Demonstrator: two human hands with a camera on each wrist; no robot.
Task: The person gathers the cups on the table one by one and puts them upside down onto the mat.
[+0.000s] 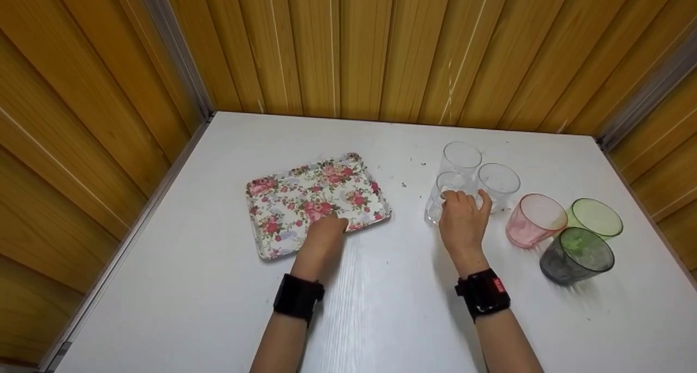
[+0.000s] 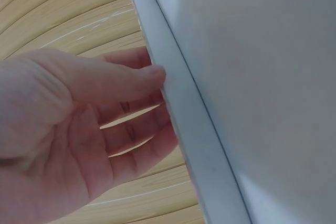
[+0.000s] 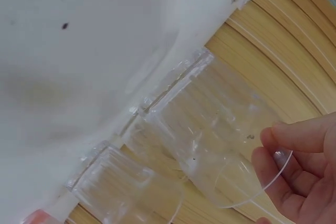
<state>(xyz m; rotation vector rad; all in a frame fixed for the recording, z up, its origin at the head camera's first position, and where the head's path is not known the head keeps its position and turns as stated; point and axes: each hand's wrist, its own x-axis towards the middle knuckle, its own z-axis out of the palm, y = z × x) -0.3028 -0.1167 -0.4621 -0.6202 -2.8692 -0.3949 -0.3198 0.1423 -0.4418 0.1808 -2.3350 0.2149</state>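
Note:
My left hand (image 1: 326,234) grips the near edge of a rectangular floral tray (image 1: 294,194) on the left half of the table. In the left wrist view, the thumb lies against the tray's pale edge (image 2: 176,95), with the fingertips hidden behind it. On the right, my right hand (image 1: 464,223) pinches the rim of the nearest clear glass (image 1: 434,208). The right wrist view has thumb and fingers (image 3: 270,140) on either side of that rim. Two more clear glasses stand close behind it, one at the back (image 1: 462,154) and one to the right (image 1: 501,179).
Right of the clear glasses stand a pink glass (image 1: 535,223), a light green glass (image 1: 596,220) and a dark grey glass (image 1: 572,261). They share a white table (image 1: 179,302). Wood-look panel walls (image 1: 359,46) rise along its back and sides.

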